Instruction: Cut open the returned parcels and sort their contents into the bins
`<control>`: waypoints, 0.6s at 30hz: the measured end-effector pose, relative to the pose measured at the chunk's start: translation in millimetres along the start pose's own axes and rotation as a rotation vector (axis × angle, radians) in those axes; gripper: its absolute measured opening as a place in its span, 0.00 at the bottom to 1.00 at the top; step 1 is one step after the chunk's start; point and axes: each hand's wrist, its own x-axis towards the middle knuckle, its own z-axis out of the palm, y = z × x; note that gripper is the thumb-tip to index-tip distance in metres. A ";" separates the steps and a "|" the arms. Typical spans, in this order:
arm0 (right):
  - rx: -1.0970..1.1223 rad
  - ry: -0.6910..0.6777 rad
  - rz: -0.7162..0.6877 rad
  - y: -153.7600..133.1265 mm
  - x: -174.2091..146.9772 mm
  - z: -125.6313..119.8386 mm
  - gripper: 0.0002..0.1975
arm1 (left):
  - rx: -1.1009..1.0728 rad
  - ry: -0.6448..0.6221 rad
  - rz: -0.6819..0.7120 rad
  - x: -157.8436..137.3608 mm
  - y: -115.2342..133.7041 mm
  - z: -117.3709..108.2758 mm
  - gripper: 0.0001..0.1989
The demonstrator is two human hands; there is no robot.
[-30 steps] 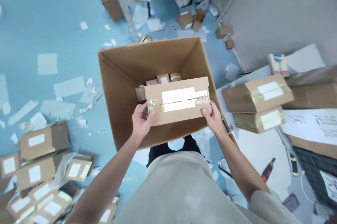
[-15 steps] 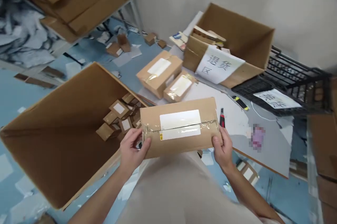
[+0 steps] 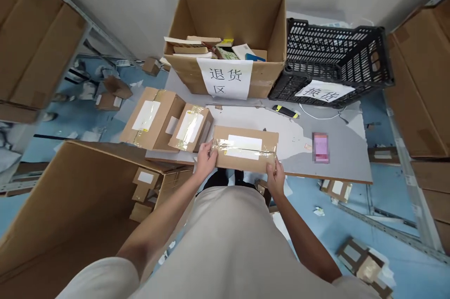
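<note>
Parcel (image 3: 246, 146) gripped at both ends by the table's (image 3: 348, 163) near edge

The left hand (image 3: 206, 158) and right hand (image 3: 276, 178) were each closed on one end of a long taped parcel, label up. Whether it touched the table could not be told. With only its ends held, a slipping thumb could let one side fall towards the floor (image 3: 312, 233). Set down short, it might tip off the edge. A swing left could nudge the narrow parcel (image 3: 191, 125), just beside the left hand, off the table. The tape (image 3: 221, 143) looked wrinkled; a weak seam might open.

The held parcel was closed, its contents hidden. Lower left, a carton (image 3: 80, 186) held small boxes (image 3: 145, 178). Past the narrow parcel sat a wider parcel (image 3: 151, 118). At the back, a big box (image 3: 267, 74) held what looked like books (image 3: 191, 49) behind a paper sign (image 3: 227, 78). To its right, a black crate (image 3: 312, 50) carried another sign (image 3: 323, 92); its front wall partly hid the inside.
</note>
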 end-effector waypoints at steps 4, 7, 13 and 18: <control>0.025 -0.008 0.012 -8.3 21.8 10.0 0.29 | -0.009 0.001 -0.012 29.9 -4.7 5.4 0.22; 0.003 0.005 0.014 -14.3 29.0 13.1 0.30 | -0.036 -0.015 -0.004 41.1 -13.8 7.8 0.22; -0.009 0.053 0.097 -13.7 25.5 19.7 0.30 | -0.169 0.023 -0.048 42.1 -30.0 13.6 0.23; 0.130 -0.063 0.052 -1.6 21.4 15.0 0.36 | -0.283 -0.164 0.002 37.9 -45.4 -1.5 0.38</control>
